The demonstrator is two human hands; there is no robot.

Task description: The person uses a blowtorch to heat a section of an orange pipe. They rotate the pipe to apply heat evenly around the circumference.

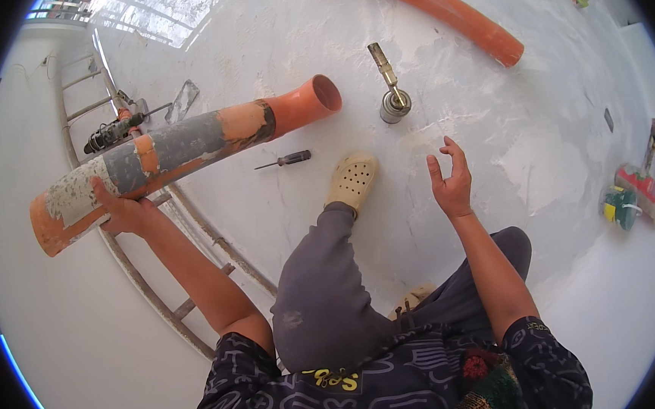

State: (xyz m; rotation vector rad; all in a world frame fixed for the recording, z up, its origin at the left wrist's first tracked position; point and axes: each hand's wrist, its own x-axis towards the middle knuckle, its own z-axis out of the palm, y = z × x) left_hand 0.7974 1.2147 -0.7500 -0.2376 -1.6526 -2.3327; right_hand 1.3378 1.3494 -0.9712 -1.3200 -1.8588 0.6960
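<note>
My left hand [125,214] grips an orange plastic pipe [180,160] near its lower left end. The pipe is smeared with grey and whitish patches, and its wider, bare orange end points up and to the right. My right hand [452,186] is raised over the floor, fingers apart and holding nothing. Beyond it a gas torch [394,102] with a brass-coloured nozzle stands upright on its canister. Between the pipe and my clogged foot [355,180] lies a screwdriver [291,158] with a dark handle.
A ladder [148,293] lies along the left, partly beneath the pipe. A power drill [115,133] with a long bit rests beside it. Another long orange pipe [447,12] curves across the far floor. Red and green packages [631,198] sit at the right wall.
</note>
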